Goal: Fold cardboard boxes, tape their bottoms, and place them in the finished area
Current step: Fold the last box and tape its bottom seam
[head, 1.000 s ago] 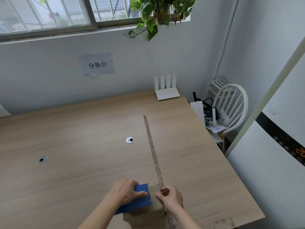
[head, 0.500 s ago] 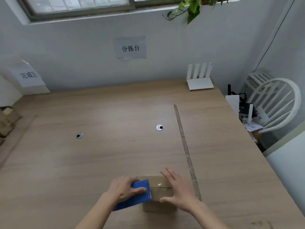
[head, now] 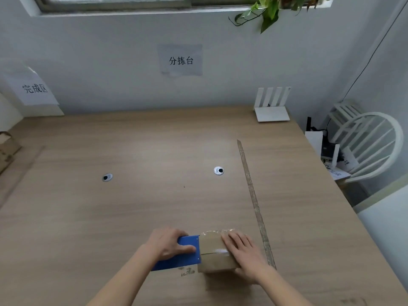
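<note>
Low in the frame, just right of centre, a small cardboard box [head: 217,253] sat on the wooden surface [head: 132,206]. Clear tape [head: 215,233] ran over its top face and down the far edge, catching the light. The right hand [head: 245,252] lay flat on the right half of the box, fingers straight and pressing down on the taped top, its grip open and curled round nothing. The left hand [head: 167,242] gripped a blue tape dispenser [head: 181,253], fingers curled over its top, and the dispenser's right edge touched the left side of the box.

Just right of the box, a long thin strip [head: 254,199] lay on the surface, running from the lower right toward the middle of the frame. Two round cable grommets [head: 218,170] were set into the surface further back. At the left edge of the frame some cardboard [head: 7,149] lay below a paper sign reading 完成区 [head: 35,88]. A second sign, 分拣台 [head: 181,60], hung on the wall at upper centre. A white router [head: 272,107] stood at the far right corner of the surface, with a white chair [head: 371,146] beyond the right edge and a trailing plant [head: 267,12] at the top.
</note>
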### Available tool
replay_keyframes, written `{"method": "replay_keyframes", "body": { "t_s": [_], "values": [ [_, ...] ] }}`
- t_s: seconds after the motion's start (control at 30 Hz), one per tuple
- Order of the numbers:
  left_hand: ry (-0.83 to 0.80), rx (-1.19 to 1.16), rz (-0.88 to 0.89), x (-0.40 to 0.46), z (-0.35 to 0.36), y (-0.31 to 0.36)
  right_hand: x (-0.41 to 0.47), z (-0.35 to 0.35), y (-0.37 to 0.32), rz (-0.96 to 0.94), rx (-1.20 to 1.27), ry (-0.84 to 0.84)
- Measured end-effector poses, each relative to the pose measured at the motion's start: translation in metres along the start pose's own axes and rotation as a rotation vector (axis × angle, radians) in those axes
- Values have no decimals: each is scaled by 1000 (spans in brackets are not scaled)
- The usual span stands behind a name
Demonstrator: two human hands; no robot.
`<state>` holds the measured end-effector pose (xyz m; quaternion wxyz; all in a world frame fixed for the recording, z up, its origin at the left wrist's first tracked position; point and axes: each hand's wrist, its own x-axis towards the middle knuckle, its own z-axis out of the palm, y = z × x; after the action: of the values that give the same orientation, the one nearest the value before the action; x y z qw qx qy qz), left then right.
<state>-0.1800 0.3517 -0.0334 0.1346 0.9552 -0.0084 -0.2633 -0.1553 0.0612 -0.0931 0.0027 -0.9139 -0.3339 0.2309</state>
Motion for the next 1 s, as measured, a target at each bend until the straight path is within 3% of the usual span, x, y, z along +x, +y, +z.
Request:
{"method": "replay_keyframes", "body": {
  "t_s": [0.63, 0.83, 1.0],
  "values": [
    [10, -66, 29, 15, 41, -24, 6, 24, 19, -15, 103, -29],
    [-15, -10, -19, 11, 41, -46, 6, 22, 18, -7, 88, -43],
    [-20, 83, -56, 26, 60, -25, 7, 23, 18, -10, 70, -38]
  ]
}}
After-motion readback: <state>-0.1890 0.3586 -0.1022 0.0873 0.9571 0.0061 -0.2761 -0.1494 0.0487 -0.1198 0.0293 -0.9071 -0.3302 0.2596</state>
